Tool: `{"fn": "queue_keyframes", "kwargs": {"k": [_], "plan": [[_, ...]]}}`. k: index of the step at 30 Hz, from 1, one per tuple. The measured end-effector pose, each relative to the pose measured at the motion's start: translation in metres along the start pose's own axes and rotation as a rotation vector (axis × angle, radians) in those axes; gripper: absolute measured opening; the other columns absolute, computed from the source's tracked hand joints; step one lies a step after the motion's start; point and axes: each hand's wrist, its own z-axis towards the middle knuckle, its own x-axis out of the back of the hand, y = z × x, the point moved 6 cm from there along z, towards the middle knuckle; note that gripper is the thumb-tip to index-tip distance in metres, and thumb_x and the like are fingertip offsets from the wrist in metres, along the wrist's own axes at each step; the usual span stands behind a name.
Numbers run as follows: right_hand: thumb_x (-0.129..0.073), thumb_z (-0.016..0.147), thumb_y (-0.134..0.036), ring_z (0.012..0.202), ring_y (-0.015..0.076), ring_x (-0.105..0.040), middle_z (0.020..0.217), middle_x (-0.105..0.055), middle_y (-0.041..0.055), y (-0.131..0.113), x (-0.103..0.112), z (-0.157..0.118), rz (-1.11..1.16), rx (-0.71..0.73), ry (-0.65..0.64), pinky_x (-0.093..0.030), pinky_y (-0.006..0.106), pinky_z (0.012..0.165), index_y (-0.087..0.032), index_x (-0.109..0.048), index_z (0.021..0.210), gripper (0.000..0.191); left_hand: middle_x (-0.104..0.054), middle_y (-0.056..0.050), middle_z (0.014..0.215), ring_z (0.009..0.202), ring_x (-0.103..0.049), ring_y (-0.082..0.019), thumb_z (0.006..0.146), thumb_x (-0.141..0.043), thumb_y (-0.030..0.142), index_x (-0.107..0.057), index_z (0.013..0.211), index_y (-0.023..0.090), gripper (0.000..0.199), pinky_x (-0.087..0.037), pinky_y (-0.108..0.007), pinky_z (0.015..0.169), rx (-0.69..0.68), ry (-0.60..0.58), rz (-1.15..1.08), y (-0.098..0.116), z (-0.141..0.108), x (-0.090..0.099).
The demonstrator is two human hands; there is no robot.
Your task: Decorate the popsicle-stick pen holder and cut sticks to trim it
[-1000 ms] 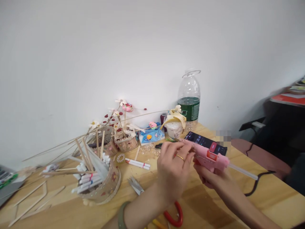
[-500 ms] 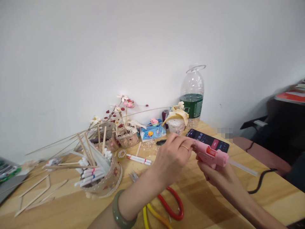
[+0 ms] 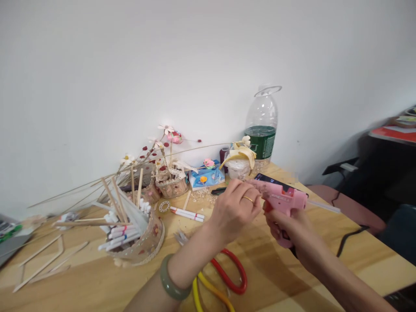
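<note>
While the right hand (image 3: 294, 227) grips a pink, pistol-shaped glue gun (image 3: 280, 196), the left hand (image 3: 234, 209) curls, hold unclear.

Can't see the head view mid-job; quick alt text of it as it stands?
A person's right grip holds a pink hot glue gun; the left grip is at its front end, whether pinching anything is unclear. A smartphone lies behind it on the wooden table. At left stands a decorated holder with white pens.
</note>
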Motion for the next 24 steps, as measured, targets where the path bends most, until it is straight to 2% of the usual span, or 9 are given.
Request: {"fn": "queue_keyframes", "kwargs": {"k": [4, 7, 11, 17, 24], "plan": [[-0.056, 0.056, -0.026, 0.040, 0.0070, -0.031, 0.044, -0.038, -0.0076, -0.005, 0.001, 0.004, 0.103, 0.034, 0.027, -0.024, 0.020, 0.039, -0.020, -0.046, 0.068, 0.017, -0.065, -0.005, 0.071, 0.072, -0.056, -0.016, 0.081, -0.052, 0.008, -0.057, 0.079, 0.014, 0.008, -0.050, -0.028, 0.068, 0.074, 0.096, -0.057, -0.005, -0.010, 0.005], [-0.057, 0.056, -0.024, 0.040, 0.0065, -0.030, 0.044, -0.038, -0.0072, -0.007, -0.003, 0.002, 0.150, 0.023, 0.005, -0.024, 0.020, 0.039, -0.020, -0.046, 0.065, 0.015, -0.066, -0.005, 0.072, 0.071, -0.056, -0.015, 0.082, -0.054, 0.009, -0.057, 0.079, 0.013, 0.007, -0.050, -0.028, 0.067, 0.135, 0.119, -0.057, -0.008, -0.011, 0.005], [-0.058, 0.055, -0.023, 0.040, 0.0066, -0.030, 0.044, -0.037, -0.0066, -0.009, -0.011, -0.004, 0.190, -0.005, -0.033, -0.023, 0.020, 0.039, -0.019, -0.046, 0.062, 0.015, -0.068, -0.006, 0.076, 0.074, -0.057, -0.015, 0.083, -0.056, 0.012, -0.060, 0.082, 0.012, 0.005, -0.050, -0.028, 0.069, 0.135, 0.150, 0.004, -0.007, -0.008, 0.007], [-0.059, 0.053, -0.023, 0.039, 0.0070, -0.032, 0.043, -0.039, -0.0061, -0.006, -0.010, -0.006, 0.164, -0.030, -0.011, -0.024, 0.020, 0.038, -0.020, -0.046, 0.060, 0.015, -0.067, -0.006, 0.077, 0.075, -0.055, -0.016, 0.083, -0.057, 0.013, -0.063, 0.088, 0.010, 0.009, -0.049, -0.026, 0.066, 0.032, 0.082, 0.141, -0.005, -0.009, 0.006], [-0.059, 0.051, -0.023, 0.038, 0.0071, -0.030, 0.040, -0.038, -0.0059, 0.001, -0.014, -0.001, 0.162, -0.079, -0.045, -0.026, 0.020, 0.036, -0.019, -0.049, 0.058, 0.013, -0.067, -0.007, 0.079, 0.077, -0.055, -0.018, 0.083, -0.053, 0.011, -0.063, 0.092, 0.009, 0.014, -0.050, -0.027, 0.067, -0.053, -0.008, 0.224, -0.007, -0.007, 0.004]]}}
